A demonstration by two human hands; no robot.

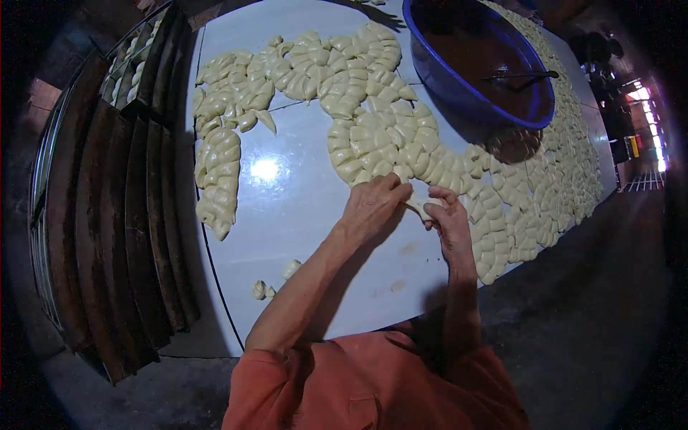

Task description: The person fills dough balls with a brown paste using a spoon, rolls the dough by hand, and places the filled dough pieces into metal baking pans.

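Note:
Between my two hands stretches a short strip of pale dough [418,206], just in front of a mass of dough pieces. My left hand [375,201] has its fingers closed on the strip's left end. At the right end, my right hand [450,221] pinches it between thumb and fingers. Beyond my hands, flattened dough pieces [380,143] lie packed side by side on the white table [287,165]. A narrower group of dough pieces [218,175] runs down the table's left side. A few small dough lumps [264,289] rest beside my left forearm.
A large blue basin [459,82] of brown contents stands at the back right, with a dark-handled tool [519,76] across it. More dough pieces [545,186] cover the table's right side. Dark metal trays [107,215] stand stacked along the left edge, some holding pale pieces.

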